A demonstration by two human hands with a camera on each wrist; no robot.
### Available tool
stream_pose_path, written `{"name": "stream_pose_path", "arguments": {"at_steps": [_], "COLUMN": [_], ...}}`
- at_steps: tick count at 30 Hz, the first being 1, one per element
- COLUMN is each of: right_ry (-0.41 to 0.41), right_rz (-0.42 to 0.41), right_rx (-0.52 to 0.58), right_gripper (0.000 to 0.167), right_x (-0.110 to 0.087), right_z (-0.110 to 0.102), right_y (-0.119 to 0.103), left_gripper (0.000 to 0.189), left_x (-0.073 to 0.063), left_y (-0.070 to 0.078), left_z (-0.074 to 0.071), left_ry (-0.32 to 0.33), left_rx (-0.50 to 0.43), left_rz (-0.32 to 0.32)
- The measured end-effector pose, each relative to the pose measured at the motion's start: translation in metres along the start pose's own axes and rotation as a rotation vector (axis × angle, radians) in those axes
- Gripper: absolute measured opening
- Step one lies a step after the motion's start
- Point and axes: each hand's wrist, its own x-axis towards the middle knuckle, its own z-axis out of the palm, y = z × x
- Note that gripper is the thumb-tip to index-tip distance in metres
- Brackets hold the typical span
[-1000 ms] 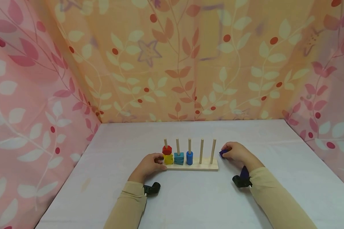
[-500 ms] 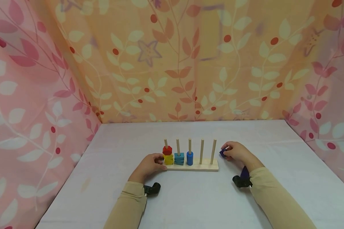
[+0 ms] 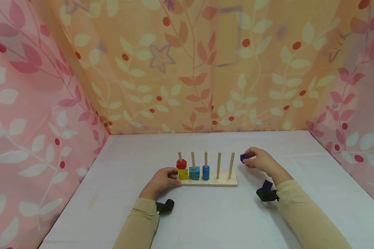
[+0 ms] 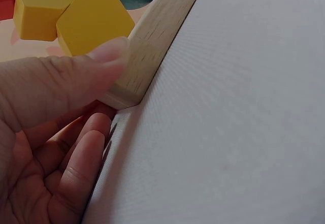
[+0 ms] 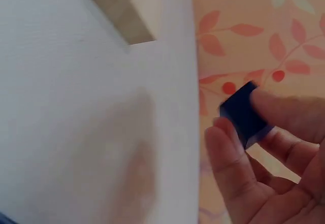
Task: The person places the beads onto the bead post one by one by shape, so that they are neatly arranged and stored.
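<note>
My left hand [image 3: 161,180] grips the left end of a wooden peg board [image 3: 210,183], its thumb over the corner in the left wrist view. Five-peg wording aside, several upright pegs stand in a row on the board. Yellow blocks [image 4: 95,25] with a red block [image 3: 181,164] above them sit on the leftmost peg. Teal blocks [image 3: 194,173] are on the second peg, a blue cylinder stack [image 3: 206,172] on the third; the two right pegs are bare. Right of the board, my right hand [image 3: 260,161] pinches a dark purple-blue block [image 5: 245,115] between thumb and fingers, raised above the table.
Another dark purple block [image 3: 267,185] lies on the white-covered table [image 3: 212,218], just beyond the black camera [image 3: 267,195] on my right wrist. A black camera [image 3: 165,206] is on the left wrist too. Floral cloth [image 3: 187,69] encloses the back and sides.
My right hand has risen and moved slightly away from me with the purple block, its wrist shifting right. More of the block on the table shows. The left hand and board stay put.
</note>
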Motion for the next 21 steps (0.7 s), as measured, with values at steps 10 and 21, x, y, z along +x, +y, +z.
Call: {"name": "stream_pose_path", "arguments": {"at_steps": [10, 21], "right_ry": [0.092, 0.092], "right_rz": [-0.167, -0.317], "right_rx": [-0.024, 0.117], "right_gripper": [0.031, 0.032], "right_x": [-0.015, -0.033], "right_z": [-0.017, -0.007], "right_y": [-0.043, -0.083], "left_gripper": [0.055, 0.054], "left_x": [0.002, 0.0], "left_y": [-0.002, -0.003], "left_z": [0.001, 0.0], "left_ry": [-0.001, -0.008], "left_rx": [-0.011, -0.01], "left_rz": [0.013, 0.017]}}
